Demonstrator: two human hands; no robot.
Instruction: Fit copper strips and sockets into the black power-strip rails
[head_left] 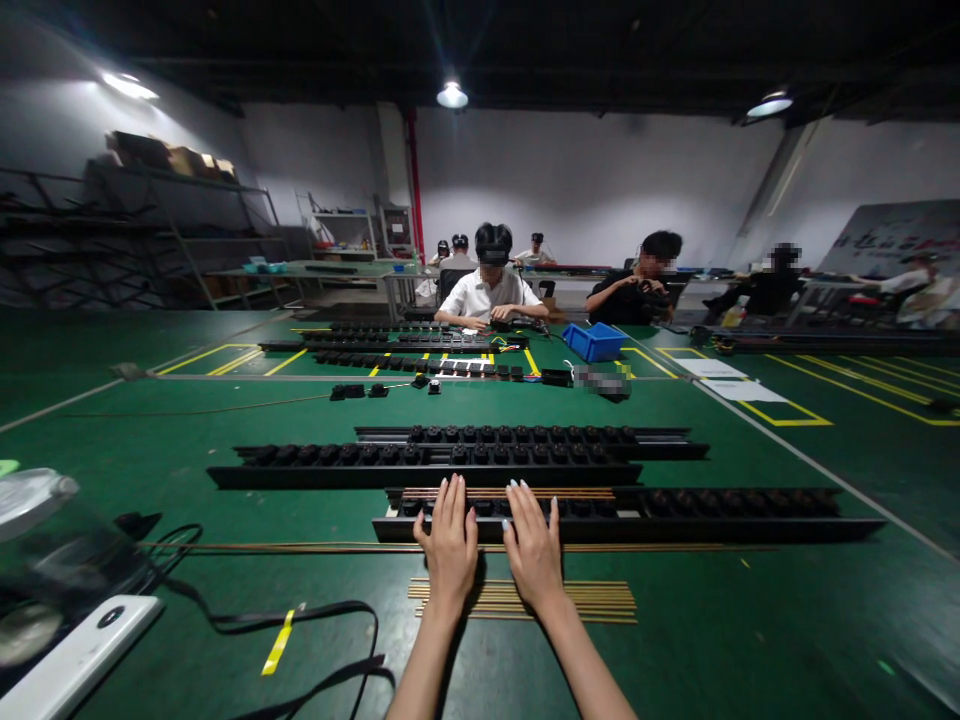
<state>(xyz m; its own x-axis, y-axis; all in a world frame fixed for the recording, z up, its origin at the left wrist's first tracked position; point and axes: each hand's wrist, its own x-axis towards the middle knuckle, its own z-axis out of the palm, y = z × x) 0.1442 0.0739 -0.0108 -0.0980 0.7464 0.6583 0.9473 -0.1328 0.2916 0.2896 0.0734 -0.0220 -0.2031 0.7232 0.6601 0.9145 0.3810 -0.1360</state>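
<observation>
My left hand [450,540] reaches forward with its fingers stretched out over the nearest black channel rail [720,528]. Beside it my right hand [532,540] lies palm down, fingers extended, over the same rail. Thin copper-coloured rods [577,493] lie lengthwise along the rail at the fingertips; whether the fingers press on them I cannot tell. Round black parts [705,502] sit in a row inside the rail. Under my forearms, several loose brass-coloured rods [600,600] lie side by side on the green table [750,640]. Longer thin rods [645,547] run between these and the rail.
Two more black rails [300,478] with round parts lie beyond my hands. A black strap [300,610], a white device [82,660] and a clear container [60,550] are at left. Across the table, a person [491,290] works near a blue bin [595,342].
</observation>
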